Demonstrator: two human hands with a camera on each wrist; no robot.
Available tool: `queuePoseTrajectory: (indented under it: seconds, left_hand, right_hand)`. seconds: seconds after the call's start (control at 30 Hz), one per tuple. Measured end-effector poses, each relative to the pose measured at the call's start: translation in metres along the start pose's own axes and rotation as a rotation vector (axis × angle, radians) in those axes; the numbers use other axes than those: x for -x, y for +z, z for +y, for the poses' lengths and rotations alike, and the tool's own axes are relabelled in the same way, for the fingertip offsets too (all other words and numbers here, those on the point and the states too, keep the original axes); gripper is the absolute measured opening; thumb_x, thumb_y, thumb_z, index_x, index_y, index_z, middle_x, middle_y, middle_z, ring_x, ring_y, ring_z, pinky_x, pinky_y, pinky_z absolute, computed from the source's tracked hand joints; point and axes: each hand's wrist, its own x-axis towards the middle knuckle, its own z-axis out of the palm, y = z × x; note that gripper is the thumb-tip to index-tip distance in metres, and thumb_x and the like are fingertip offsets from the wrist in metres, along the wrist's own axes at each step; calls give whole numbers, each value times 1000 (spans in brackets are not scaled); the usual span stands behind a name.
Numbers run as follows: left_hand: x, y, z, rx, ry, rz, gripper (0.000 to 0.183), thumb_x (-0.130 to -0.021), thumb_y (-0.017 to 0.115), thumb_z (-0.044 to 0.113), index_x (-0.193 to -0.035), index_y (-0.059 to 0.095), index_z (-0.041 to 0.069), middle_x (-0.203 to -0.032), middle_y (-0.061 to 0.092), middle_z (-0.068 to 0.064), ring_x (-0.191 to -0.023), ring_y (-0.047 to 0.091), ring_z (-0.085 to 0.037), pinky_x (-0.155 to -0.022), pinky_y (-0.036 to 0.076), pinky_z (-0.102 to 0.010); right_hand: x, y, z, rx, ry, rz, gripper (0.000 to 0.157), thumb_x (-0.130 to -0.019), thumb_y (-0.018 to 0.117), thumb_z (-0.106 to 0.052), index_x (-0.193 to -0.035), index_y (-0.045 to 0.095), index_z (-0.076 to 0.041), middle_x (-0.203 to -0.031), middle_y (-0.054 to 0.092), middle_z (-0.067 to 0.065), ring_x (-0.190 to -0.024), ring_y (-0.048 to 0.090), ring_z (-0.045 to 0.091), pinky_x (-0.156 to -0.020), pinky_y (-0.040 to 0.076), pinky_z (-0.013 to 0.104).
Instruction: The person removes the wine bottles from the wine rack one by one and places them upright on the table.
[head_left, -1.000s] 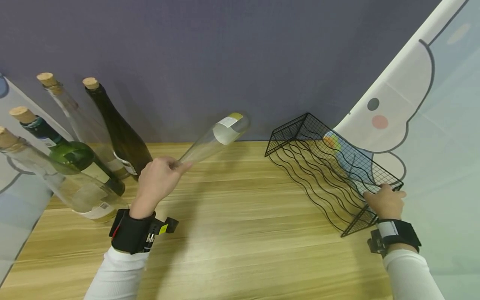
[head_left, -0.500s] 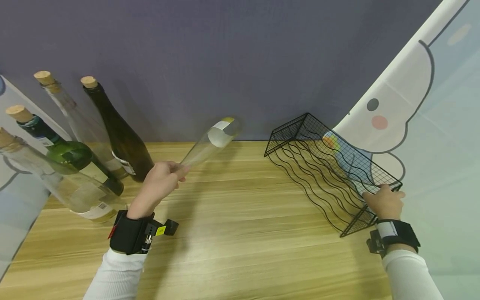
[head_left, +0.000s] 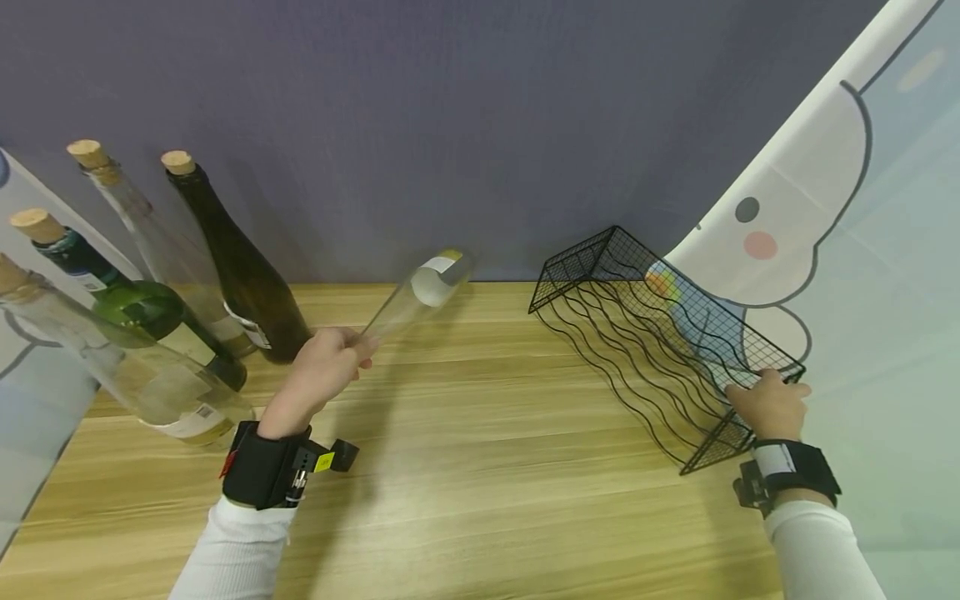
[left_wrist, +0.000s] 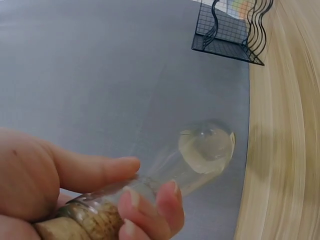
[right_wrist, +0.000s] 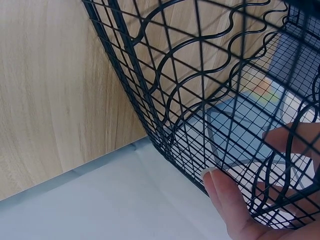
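Note:
My left hand grips the neck of a clear glass wine bottle, which slants with its base away toward the back wall. In the left wrist view, its cork pokes out between thumb and fingers, and the bottle's body points toward the rack. A black wire wine rack with wavy bars stands on the right. At its near right corner, my right hand holds the frame. The right wrist view shows the thumb on one side of the mesh and fingers on the other.
On the left stand several corked bottles: a dark brown one, a green one, a clear one and a nearer clear one. A grey wall rises behind the wooden table. A printed curtain borders the right side.
The base of the held bottle has sunk and shifted a little left, and my left hand has moved slightly. My right hand and the rack stay in place.

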Motion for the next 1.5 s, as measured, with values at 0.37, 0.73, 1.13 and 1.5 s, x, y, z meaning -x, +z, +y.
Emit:
queuePoseTrajectory:
  seconds: [0.37,0.73,1.13,1.5]
  left_hand:
    - [-3,1,-2,-54,-10,13,38,-103,48,33,-103,64,-1,-81,56,-7,-66,46,-18,-56,35,-30]
    - [-3,1,-3,-109,-8,0,37,-103,48,32,-96,66,1,-68,46,-2,-56,36,-16,-53,31,-30]
    - [-5,-1,-3,-171,-21,-2,39,-102,48,33,-115,66,1,-96,67,-13,-75,53,-22,-64,38,-30]
    - [-6,-3,-6,-194,-25,4,47,-101,49,39,-129,61,3,-103,72,-14,-91,64,-26,-72,43,-32]
  right_hand:
    - [2,-1,-2,-6,4,-4,70,-95,48,-28,-139,24,20,-130,19,55,-109,40,71,-81,47,67]
    - [1,-1,-2,-2,4,-1,70,-94,48,-28,-139,25,21,-131,19,55,-109,40,71,-81,47,67]
    - [1,-1,-1,4,-1,-3,70,-94,48,-28,-138,25,21,-130,19,55,-108,40,71,-80,47,67]
    - [2,-1,-2,7,3,-3,70,-94,47,-28,-138,25,22,-130,20,55,-109,40,71,-82,46,67]
